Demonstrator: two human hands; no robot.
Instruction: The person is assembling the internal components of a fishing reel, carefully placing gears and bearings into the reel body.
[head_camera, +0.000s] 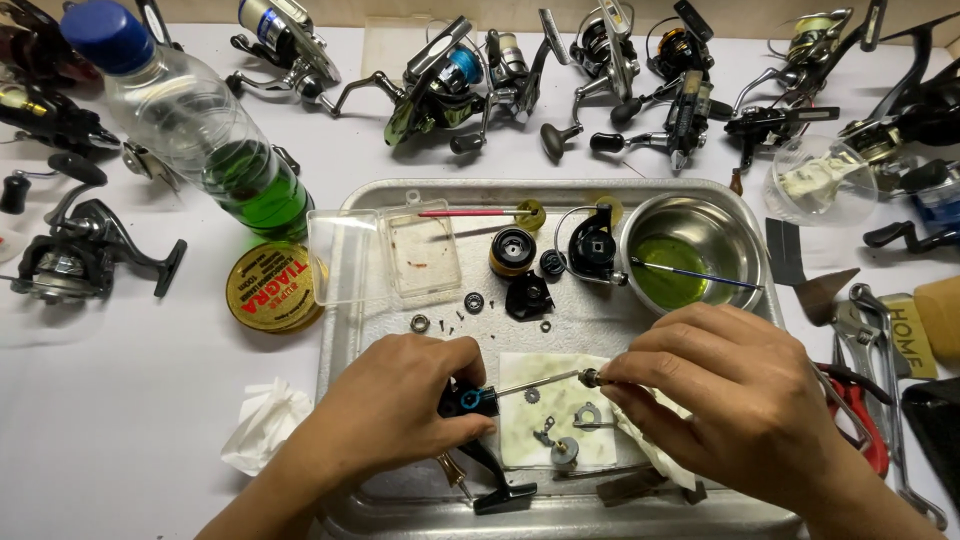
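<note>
My left hand (395, 405) grips a black fishing reel body (470, 402) with a blue ring, its foot (500, 490) pointing toward me. A thin metal shaft (535, 381) sticks out of the body to the right. My right hand (725, 385) pinches the shaft's far tip (588, 377) with a white tissue (650, 440) under the fingers. Both hands hover over a stained white paper pad (555, 400) in a metal tray (340, 370). Small gears and washers (565, 448) lie on the pad.
In the tray sit a steel bowl of green liquid (680, 265), a spool (512, 250), a black rotor (592, 243) and a clear plastic box (385, 255). A bottle of green liquid (210, 140), a round tin (272, 287), several reels (80, 250) and tools (865, 400) surround it.
</note>
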